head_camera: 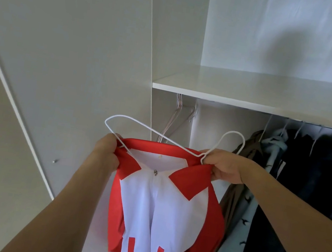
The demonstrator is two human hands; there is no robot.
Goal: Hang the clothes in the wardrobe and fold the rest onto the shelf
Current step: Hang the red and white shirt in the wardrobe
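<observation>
Nearest us, our left hand pinches the red collar of the shirt at its left shoulder, fingers curled tight into the cloth, and our right hand grips the collar's other end together with the wire of the white hanger. The hanger lies across the neck opening and mostly above it, one loop sticking out past each hand, so we judge the shirt is not yet seated on it. The shirt droops below our hands, in front of the open wardrobe. Behind the shirt and to its right, several dark and pale garments already hang under the shelf; behind it to the left, spare hangers wait. No folded clothes show on the shelf above, so the folding looks still to come.
</observation>
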